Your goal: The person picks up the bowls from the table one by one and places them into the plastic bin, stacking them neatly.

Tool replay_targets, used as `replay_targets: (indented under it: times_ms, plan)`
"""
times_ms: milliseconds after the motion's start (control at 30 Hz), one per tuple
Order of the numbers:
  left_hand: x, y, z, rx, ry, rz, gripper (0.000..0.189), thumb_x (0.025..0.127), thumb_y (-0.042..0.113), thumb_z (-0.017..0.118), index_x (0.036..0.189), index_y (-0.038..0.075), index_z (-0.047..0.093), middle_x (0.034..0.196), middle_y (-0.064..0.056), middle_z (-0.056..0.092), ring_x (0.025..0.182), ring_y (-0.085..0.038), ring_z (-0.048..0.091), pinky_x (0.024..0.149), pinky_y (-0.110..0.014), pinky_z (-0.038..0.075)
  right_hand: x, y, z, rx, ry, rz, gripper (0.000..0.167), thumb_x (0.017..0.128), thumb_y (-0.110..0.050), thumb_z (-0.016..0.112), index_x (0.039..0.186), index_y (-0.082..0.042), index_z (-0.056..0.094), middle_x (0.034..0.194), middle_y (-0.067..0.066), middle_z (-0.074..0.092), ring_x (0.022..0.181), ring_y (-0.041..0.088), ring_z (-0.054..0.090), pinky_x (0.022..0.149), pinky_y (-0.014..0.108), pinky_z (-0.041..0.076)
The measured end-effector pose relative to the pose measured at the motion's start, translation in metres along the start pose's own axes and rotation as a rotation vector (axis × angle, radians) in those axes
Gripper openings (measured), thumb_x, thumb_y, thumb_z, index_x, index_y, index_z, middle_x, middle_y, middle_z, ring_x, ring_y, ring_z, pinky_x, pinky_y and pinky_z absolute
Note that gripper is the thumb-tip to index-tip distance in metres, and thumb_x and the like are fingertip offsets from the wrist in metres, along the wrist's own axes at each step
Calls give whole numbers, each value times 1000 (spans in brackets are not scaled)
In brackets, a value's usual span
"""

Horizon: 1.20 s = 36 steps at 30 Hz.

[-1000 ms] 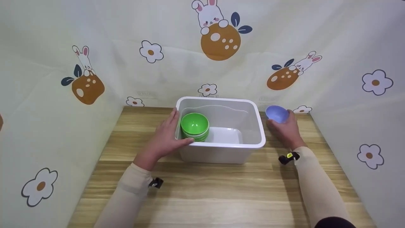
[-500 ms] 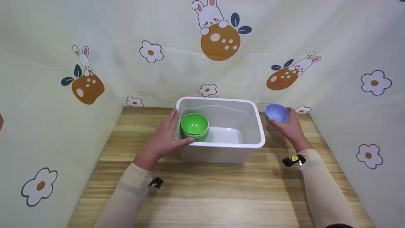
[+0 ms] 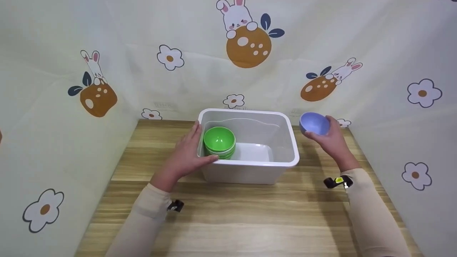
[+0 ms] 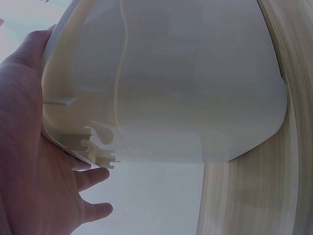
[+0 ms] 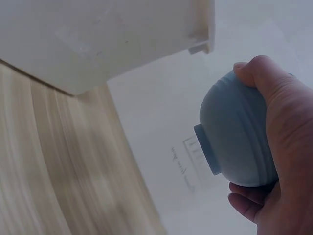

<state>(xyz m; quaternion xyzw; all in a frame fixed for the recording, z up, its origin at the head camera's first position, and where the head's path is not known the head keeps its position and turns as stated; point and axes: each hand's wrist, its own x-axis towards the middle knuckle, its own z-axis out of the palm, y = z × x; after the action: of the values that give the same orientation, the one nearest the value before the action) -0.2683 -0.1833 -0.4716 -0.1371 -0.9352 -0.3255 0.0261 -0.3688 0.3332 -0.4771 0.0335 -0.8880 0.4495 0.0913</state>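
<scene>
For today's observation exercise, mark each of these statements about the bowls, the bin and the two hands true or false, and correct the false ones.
1. The right hand holds a blue bowl. True.
2. The blue bowl rests on the wooden table. False: it is lifted, beside the bin.
3. Green bowls sit stacked in the left end of the white plastic bin. True.
4. The left hand holds a green bowl. False: it rests on the bin's left wall and rim.
5. The bin has a lid on. False: it is open-topped.
</scene>
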Motion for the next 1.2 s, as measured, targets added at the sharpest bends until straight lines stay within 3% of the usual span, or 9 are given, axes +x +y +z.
replay_targets:
  times_ms: [200, 500, 900, 1200]
  plan:
    - [-1, -1, 0, -28, 3, 8, 138, 84, 84, 75, 179, 9, 8, 186, -13, 2, 168, -46, 11, 130, -74, 6, -5, -18, -5, 13, 2, -27, 116, 90, -39, 93, 171, 5, 22, 167, 33, 35, 145, 50, 43, 118, 69, 40]
    - [-1, -1, 0, -33, 6, 11, 138, 84, 84, 76, 179, 9, 9, 186, -13, 2, 166, -51, 13, 129, -76, 6, -13, -43, -5, 33, -47, 12, 120, 90, -46, 92, 174, -2, 18, 171, 31, 31, 148, 52, 40, 120, 69, 40]
    - [0, -1, 1, -22, 10, 9, 138, 83, 84, 77, 178, 9, 10, 186, -12, 2, 166, -51, 14, 131, -74, 7, -16, -62, 3, 44, -103, -10, 124, 89, -51, 92, 175, -3, 16, 172, 28, 30, 149, 50, 40, 121, 68, 42]
    - [-1, -2, 0, -26, 8, 18, 137, 85, 84, 75, 178, 7, 10, 185, -14, 4, 166, -51, 15, 131, -73, 6, -16, -72, 2, 34, -84, -52, 119, 91, -44, 92, 173, 0, 18, 170, 28, 31, 148, 48, 39, 122, 66, 41]
